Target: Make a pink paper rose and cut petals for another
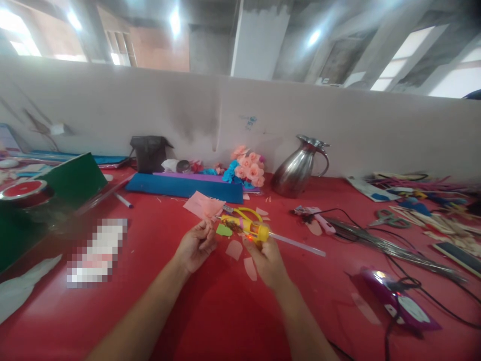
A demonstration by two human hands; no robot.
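My right hand (pixel 268 260) is wrapped round a yellow hot glue gun (pixel 246 224). A clear glue stick (pixel 298 243) pokes out of its back end, and a small red light glows on it. The gun's tip points left, towards my left hand (pixel 197 243). Those fingers are pinched on a peach paper flower (pixel 210 206), held right by the nozzle; its lower end is hidden by the fingers. Loose peach paper petals (pixel 234 249) and a green paper piece (pixel 224 230) lie on the red table between my hands.
A bunch of peach flowers (pixel 250 168) stands at the back beside a steel jug (pixel 298 168). Blue sheets (pixel 184 188) lie in front of the wall. On the right are scissors (pixel 389 219), a purple device (pixel 398 301) with black cables, and wires (pixel 394 248).
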